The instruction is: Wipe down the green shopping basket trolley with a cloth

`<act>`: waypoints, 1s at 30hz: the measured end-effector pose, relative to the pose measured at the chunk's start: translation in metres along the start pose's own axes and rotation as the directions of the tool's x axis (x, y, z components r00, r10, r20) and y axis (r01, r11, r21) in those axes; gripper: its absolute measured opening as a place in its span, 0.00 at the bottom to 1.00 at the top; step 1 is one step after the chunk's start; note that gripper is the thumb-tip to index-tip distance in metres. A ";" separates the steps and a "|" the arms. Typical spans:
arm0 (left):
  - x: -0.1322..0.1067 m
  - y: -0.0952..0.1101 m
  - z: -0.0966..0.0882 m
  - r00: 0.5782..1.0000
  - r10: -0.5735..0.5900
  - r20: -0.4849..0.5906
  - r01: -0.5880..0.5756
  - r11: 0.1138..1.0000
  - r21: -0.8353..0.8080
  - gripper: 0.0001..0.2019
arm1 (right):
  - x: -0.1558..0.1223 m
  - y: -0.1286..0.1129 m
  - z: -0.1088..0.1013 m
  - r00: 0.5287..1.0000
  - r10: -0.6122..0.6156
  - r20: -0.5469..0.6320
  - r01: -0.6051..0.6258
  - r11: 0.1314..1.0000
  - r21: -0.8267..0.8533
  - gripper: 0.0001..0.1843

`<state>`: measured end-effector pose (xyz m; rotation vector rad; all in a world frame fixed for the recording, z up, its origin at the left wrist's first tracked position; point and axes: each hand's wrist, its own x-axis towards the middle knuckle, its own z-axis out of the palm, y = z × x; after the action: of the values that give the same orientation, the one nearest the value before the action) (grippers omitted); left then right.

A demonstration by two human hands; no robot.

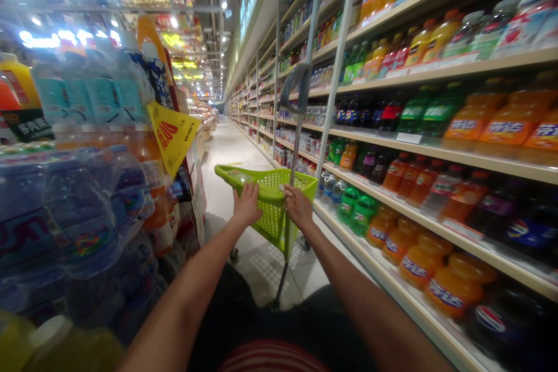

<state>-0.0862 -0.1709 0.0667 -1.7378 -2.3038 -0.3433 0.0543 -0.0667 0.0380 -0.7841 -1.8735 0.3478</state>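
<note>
A bright green plastic shopping cart [269, 226] with a perforated basket stands on wheels in front of me. My left hand [247, 203] is on the near rim, its fingers over the edge and the thumb lower on the outside. Close to the right corner, my right hand [299, 206] is closed at the rim, beside the upright metal pole [298, 145] of the cart. Something small and white shows by its fingertips, too small to name. A grey loop handle [285, 91] tops the pole. The inside of the basket is mostly hidden.
Drink shelves [436, 148] run along the right, with orange soda bottles [442, 296] low down. Wrapped water bottles [82, 215] are stacked close on the left, with a yellow price sign [172, 136] jutting out. A pale tiled aisle [220, 145] stretches ahead.
</note>
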 end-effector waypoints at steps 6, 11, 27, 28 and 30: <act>-0.008 0.018 0.002 0.997 0.027 -0.076 -0.025 0.999 0.036 0.37 | -0.004 -0.021 -0.003 0.998 -0.012 -0.055 0.011 1.000 -0.023 0.21; -0.008 0.021 -0.003 0.990 0.105 -0.091 -0.099 0.993 0.069 0.34 | -0.006 -0.038 -0.006 0.985 -0.168 0.032 0.169 0.985 -0.031 0.21; -0.005 0.019 0.000 0.997 0.048 -0.062 -0.048 0.999 0.012 0.37 | -0.002 -0.033 -0.008 0.976 -0.201 0.085 0.218 0.924 -0.313 0.20; -0.005 0.019 -0.001 0.996 0.062 -0.070 -0.061 0.998 0.015 0.36 | -0.003 -0.032 -0.009 0.972 -0.216 0.095 0.235 0.920 -0.314 0.20; -0.005 0.016 -0.003 0.995 0.051 -0.087 -0.050 0.999 0.020 0.34 | -0.001 -0.024 -0.016 0.976 -0.198 0.092 0.218 0.917 -0.334 0.19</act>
<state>-0.0692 -0.1723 0.0683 -1.7338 -2.1919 -0.3810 0.0598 -0.0872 0.0576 -0.7986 -2.0793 -0.0973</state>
